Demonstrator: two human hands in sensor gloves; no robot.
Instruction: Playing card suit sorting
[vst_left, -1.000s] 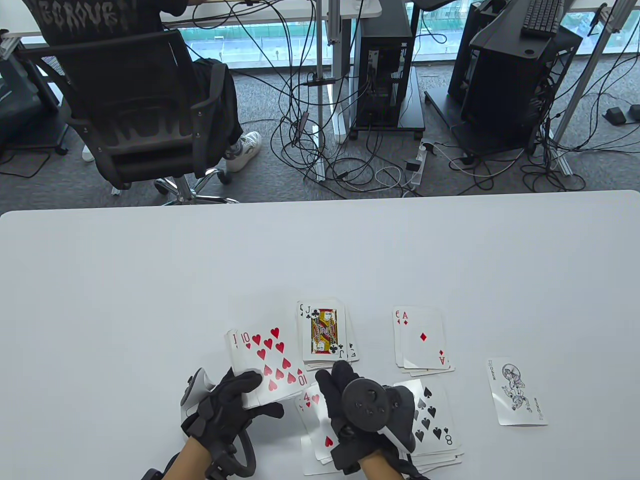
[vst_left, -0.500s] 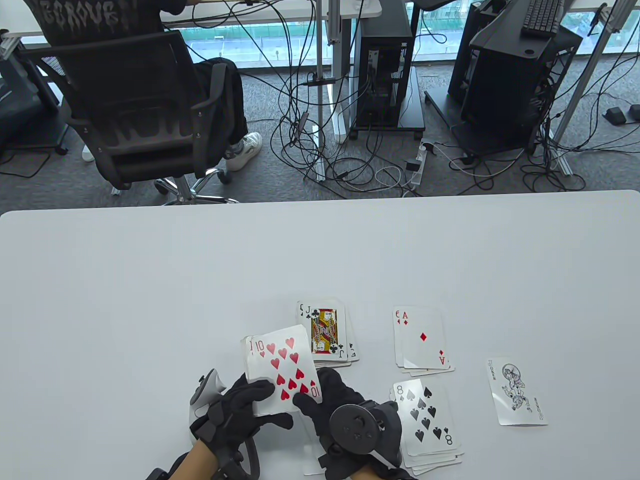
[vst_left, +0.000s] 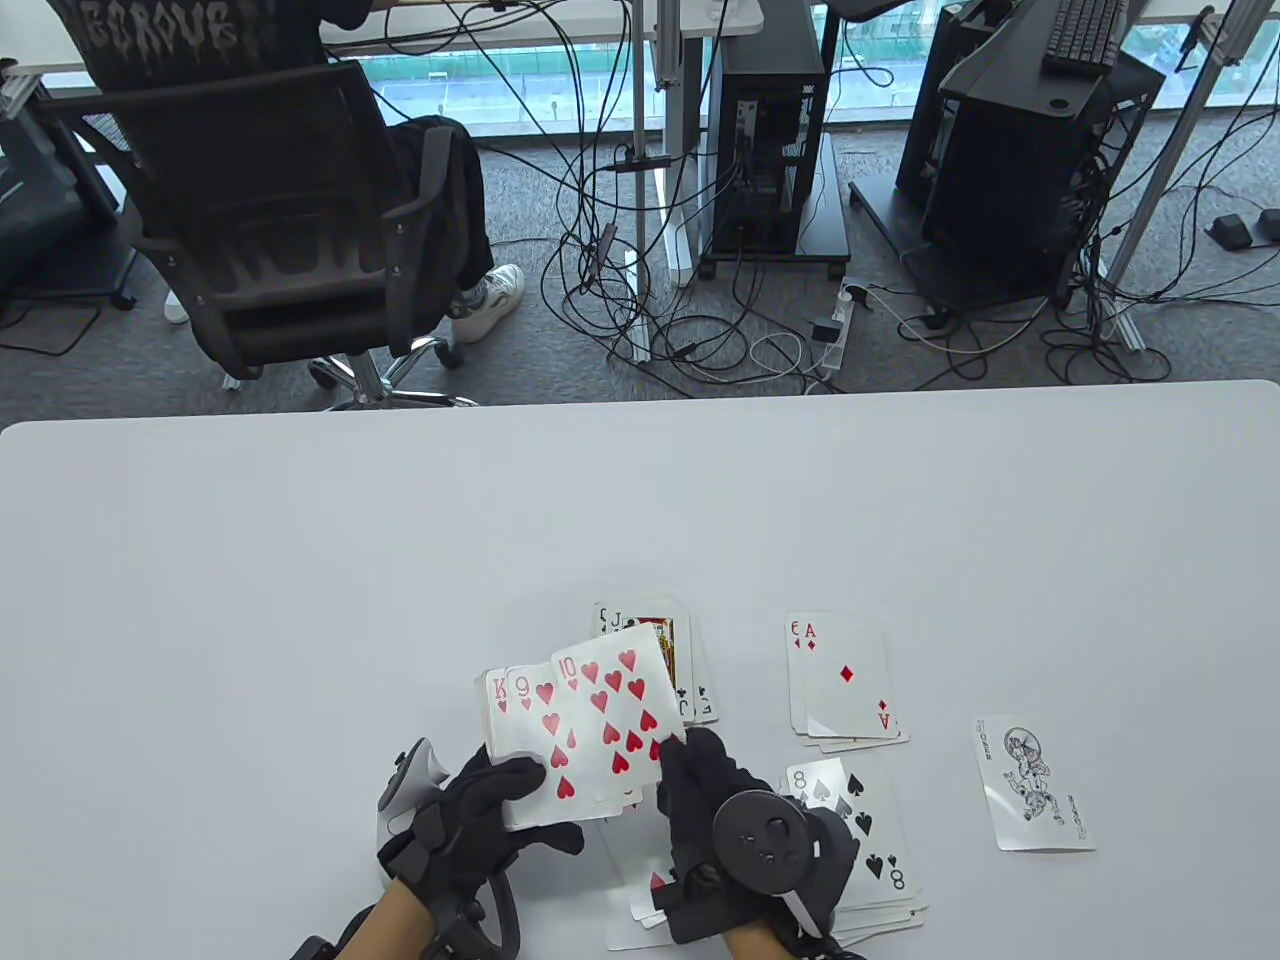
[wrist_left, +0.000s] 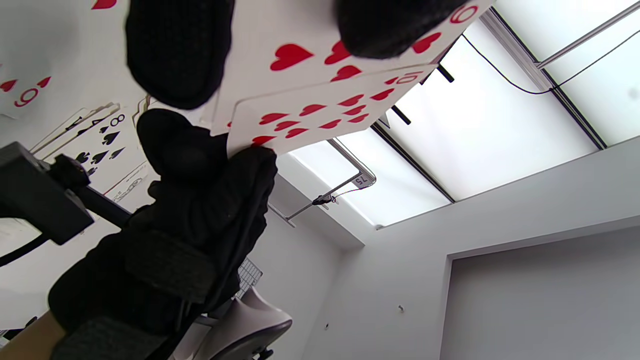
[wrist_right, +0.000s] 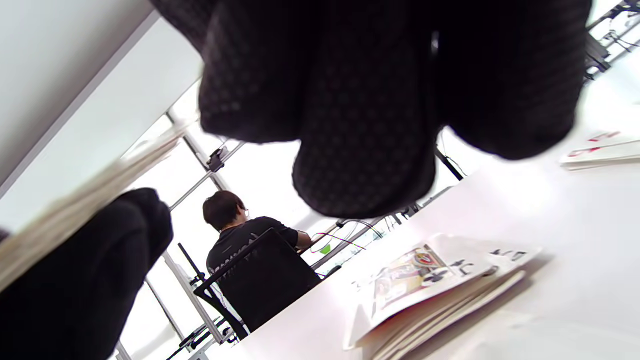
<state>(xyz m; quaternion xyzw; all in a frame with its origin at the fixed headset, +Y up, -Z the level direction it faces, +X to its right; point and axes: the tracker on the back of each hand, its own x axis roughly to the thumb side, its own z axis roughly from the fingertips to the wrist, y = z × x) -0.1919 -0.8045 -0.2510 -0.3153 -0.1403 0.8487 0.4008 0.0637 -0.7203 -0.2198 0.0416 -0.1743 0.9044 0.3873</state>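
My left hand (vst_left: 515, 800) grips a small fan of heart cards (vst_left: 520, 715) above the table, with the K and the 9 showing. My right hand (vst_left: 688, 752) pinches the bottom right corner of the 10 of hearts (vst_left: 612, 708), which is slid partly off the fan to the right. In the left wrist view the 10 of hearts (wrist_left: 320, 112) juts out from under the 9 (wrist_left: 305, 50). Face-up piles lie on the table: clubs with a J on top (vst_left: 690, 665), diamonds with an A on top (vst_left: 845, 680), spades with an 8 on top (vst_left: 870, 840) and hearts (vst_left: 640, 895), the last partly under my right wrist.
A joker (vst_left: 1035, 785) lies alone at the right of the white table (vst_left: 300, 560). Beyond the far edge a person sits in an office chair (vst_left: 280, 220) among cables and computer towers. The clubs pile (wrist_right: 435, 280) shows low in the right wrist view.
My left hand has carried the fan rightward toward the middle. My right hand left the hearts pile, took the 10 of hearts by its corner and pulled it right, uncovering the 9.
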